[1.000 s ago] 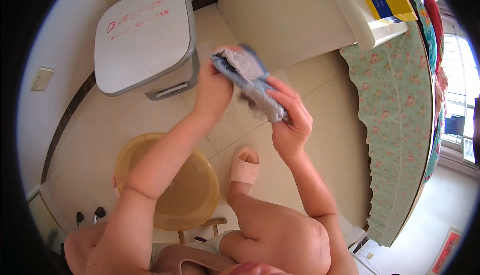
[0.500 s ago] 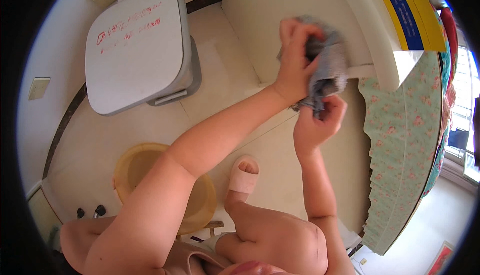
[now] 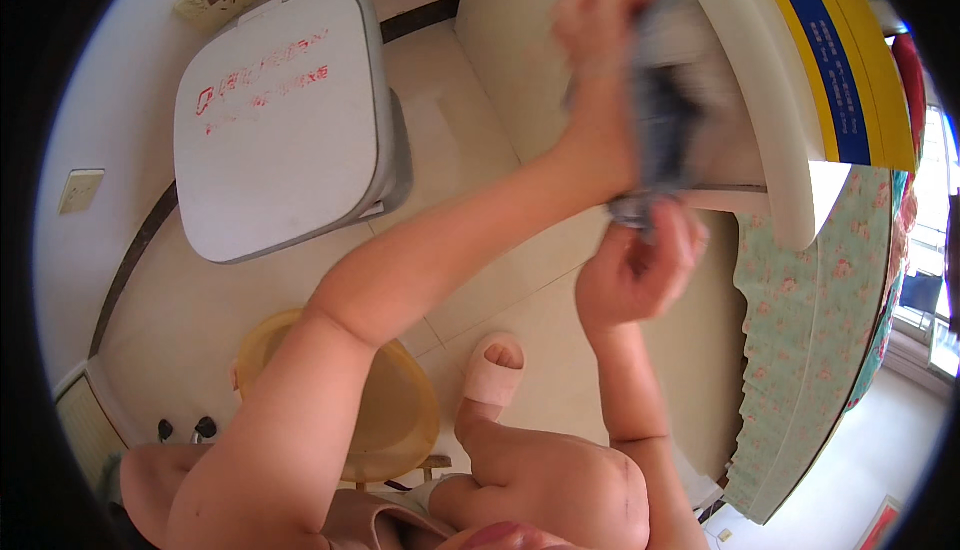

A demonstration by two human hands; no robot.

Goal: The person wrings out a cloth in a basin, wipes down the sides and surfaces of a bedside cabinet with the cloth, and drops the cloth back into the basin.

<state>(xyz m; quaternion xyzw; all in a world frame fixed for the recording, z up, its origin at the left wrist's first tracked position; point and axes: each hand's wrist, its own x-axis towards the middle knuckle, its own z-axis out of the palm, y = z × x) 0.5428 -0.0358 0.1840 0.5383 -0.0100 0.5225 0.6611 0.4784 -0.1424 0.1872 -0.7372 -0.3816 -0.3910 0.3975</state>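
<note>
Gripping a blurred blue-grey cloth [image 3: 662, 130], my left hand [image 3: 598, 45] clamped on its upper part, my right hand [image 3: 640, 268] pinching its lower end

We see blue-grey cloth [image 3: 662, 140], a red-marked white lid [image 3: 285, 155] far left, yellow basin [image 3: 400, 405] near left, 1 pink slipper [image 3: 490, 386], green floral curtain [image 3: 810, 295] right.

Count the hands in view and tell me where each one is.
2: the left hand, blurred, at the upper part of the blue-grey cloth, and the right hand at its lower end. No other hand shows.
</note>
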